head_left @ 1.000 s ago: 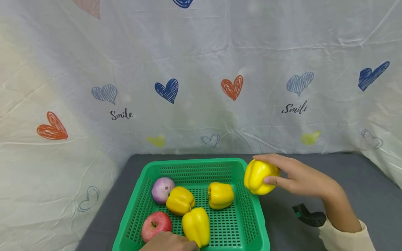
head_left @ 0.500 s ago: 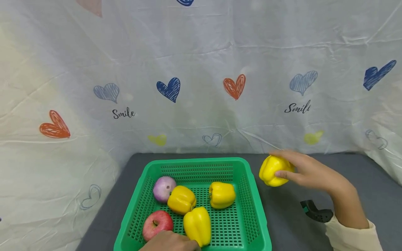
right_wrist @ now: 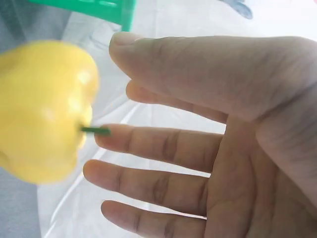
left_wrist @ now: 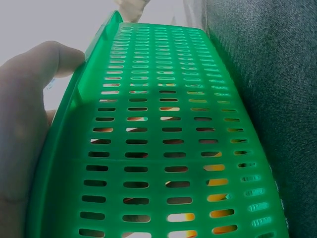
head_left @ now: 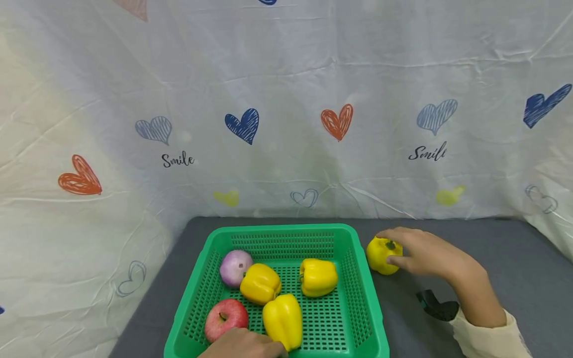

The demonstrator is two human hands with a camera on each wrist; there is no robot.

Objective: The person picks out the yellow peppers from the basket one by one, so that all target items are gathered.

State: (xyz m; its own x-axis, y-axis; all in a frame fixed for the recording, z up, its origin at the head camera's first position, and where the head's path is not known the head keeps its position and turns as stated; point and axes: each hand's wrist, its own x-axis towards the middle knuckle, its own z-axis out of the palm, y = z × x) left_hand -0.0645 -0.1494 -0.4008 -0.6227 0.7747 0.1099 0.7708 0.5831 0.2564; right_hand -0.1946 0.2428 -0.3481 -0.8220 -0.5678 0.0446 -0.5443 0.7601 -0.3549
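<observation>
On the dark table right of the green basket (head_left: 277, 228) stands a yellow bell pepper (head_left: 379, 258), its green stem up. My right hand (head_left: 423, 252) is beside it with fingers extended. In the right wrist view, a gap shows between the thumb and the pepper (right_wrist: 44, 114), and the stem overlaps one fingertip; whether they touch, I cannot tell. My left hand (head_left: 243, 345) grips the basket's near rim, its thumb over the edge in the left wrist view. Inside the basket lie three yellow bell peppers (head_left: 318, 278), a red apple (head_left: 226, 319) and a purple onion (head_left: 236, 268).
A black curved device (head_left: 437, 306) is at my right wrist, by the cream sleeve (head_left: 488, 334). Behind the grey table (head_left: 483, 258) hangs a white sheet (head_left: 286, 164) printed with hearts and "Smile".
My right hand has carried the yellow bell pepper right, away from the basket's side, lowered it to the table and let it go. My left hand stays on the rim.
</observation>
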